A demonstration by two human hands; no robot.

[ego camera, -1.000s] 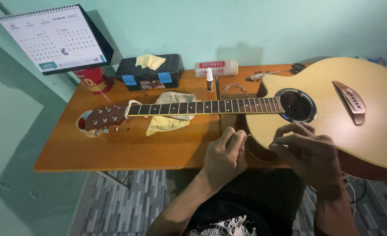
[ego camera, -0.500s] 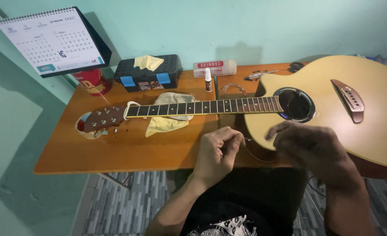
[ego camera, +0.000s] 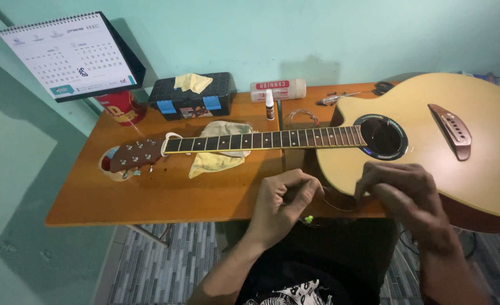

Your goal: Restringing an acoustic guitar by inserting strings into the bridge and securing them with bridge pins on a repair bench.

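Note:
An acoustic guitar (ego camera: 447,152) lies face up across the wooden table (ego camera: 165,195), its neck pointing left and its headstock (ego camera: 137,154) resting on a roll of tape. My left hand (ego camera: 281,206) is curled at the table's front edge, pinching a thin coiled guitar string (ego camera: 332,204) with a small green end (ego camera: 308,218). My right hand (ego camera: 402,192) hovers over the guitar's lower bout, its fingers closed on the same string loop. The string is hard to make out.
A yellow cloth (ego camera: 219,152) lies under the neck. At the back stand a desk calendar (ego camera: 69,56), a red cup (ego camera: 122,107), a black case (ego camera: 190,96), a small bottle (ego camera: 269,105), a white tube (ego camera: 278,89) and another coiled string (ego camera: 301,117).
Both hands have shifted slightly along the table's front edge while handling the string coil. The guitar has not moved.

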